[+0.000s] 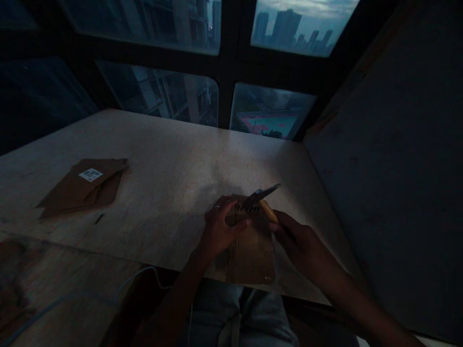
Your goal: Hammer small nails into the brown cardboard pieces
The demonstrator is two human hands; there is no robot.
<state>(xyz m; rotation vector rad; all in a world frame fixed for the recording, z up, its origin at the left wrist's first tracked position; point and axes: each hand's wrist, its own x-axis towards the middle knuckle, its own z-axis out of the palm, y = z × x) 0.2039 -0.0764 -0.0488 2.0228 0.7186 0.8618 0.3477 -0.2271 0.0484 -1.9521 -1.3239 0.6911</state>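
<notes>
Cardboard (253, 250) lies beneath our spread left hand (221, 225); our right hand (298, 238) grips a yellow-handled tool (269, 211)

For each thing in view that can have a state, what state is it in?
Cardboard piece: lying flat, dark marks near its far edge
Left hand: spread, on the cardboard piece
Yellow-handled tool: held, metal end near the cardboard piece's far edge, contact unclear
Right hand: closed around the yellow-handled tool
Cardboard pile: unevenly stacked, label upward
Cable: loose, curved
</notes>
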